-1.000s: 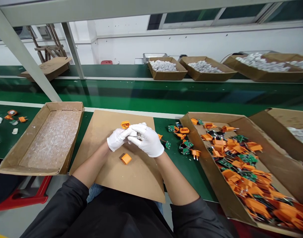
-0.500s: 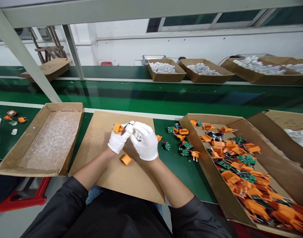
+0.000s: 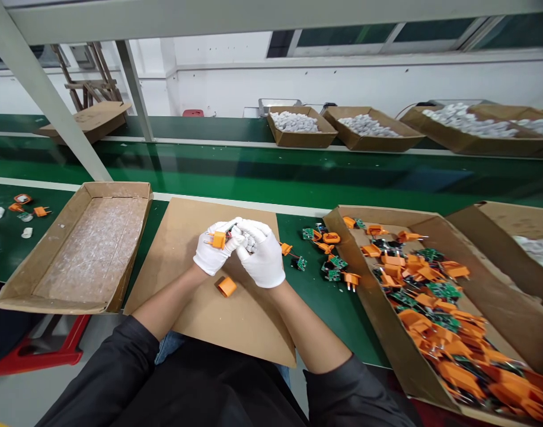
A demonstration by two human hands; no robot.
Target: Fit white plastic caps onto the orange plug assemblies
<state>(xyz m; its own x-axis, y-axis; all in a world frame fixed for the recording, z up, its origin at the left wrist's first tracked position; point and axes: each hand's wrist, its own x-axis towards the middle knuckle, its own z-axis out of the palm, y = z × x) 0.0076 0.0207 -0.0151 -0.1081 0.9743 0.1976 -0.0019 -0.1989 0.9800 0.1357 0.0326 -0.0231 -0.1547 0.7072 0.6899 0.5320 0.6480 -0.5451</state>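
Note:
White gloves cover both hands, which meet above a brown board (image 3: 187,308). My left hand (image 3: 213,256) is closed on an orange plug (image 3: 219,239) whose metal pins point left. Several small white pieces (image 3: 250,242) lie in the palm of my right hand (image 3: 265,258), whose fingers are curled round them. The fingertips of both hands touch near the plug's inner end, where part of a circuit board shows; the rest is hidden by the gloves. Just below the hands, an orange shell (image 3: 226,287) rests on the board.
At right, a carton (image 3: 364,296) holds many orange plugs with green circuit boards; several more (image 3: 331,270) lie beside it. A shallow carton (image 3: 136,249) stands at left. Cartons of white pieces (image 3: 302,139) line the back, and a slanted metal post (image 3: 53,95) rises at left.
The orange plug in my left hand has moved slightly right and down, and now shows its side more fully. My left fingers have shifted around it. My right hand has hardly moved.

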